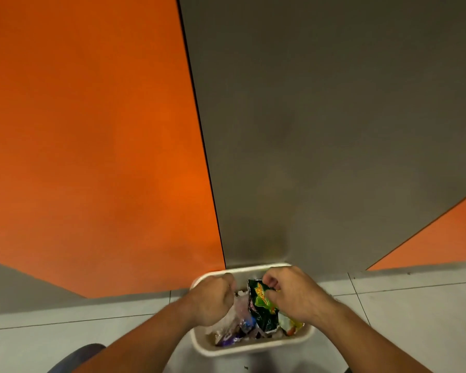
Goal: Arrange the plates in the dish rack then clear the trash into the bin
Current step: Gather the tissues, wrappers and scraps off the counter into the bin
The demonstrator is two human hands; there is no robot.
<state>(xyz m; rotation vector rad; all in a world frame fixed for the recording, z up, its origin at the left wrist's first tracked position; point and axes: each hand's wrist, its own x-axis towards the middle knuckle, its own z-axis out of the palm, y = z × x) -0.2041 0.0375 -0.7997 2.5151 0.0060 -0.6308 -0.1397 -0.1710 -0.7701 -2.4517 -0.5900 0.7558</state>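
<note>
A white rectangular bin (253, 347) stands on the tiled floor against the wall, at the bottom centre of the head view. It holds several crumpled wrappers. My right hand (299, 294) is over the bin, fingers pinched on a green snack wrapper (262, 308) that stands up in it. My left hand (213, 300) hovers above the bin's left side, fingers curled around a clear, crumpled plastic wrapper (238, 309). No plates or dish rack are in view.
Orange cabinet panels (92, 144) and a grey panel (334, 130) rise right behind the bin. Pale floor tiles (404, 319) spread to both sides. A dark rounded shape (78, 356) shows at the bottom left edge.
</note>
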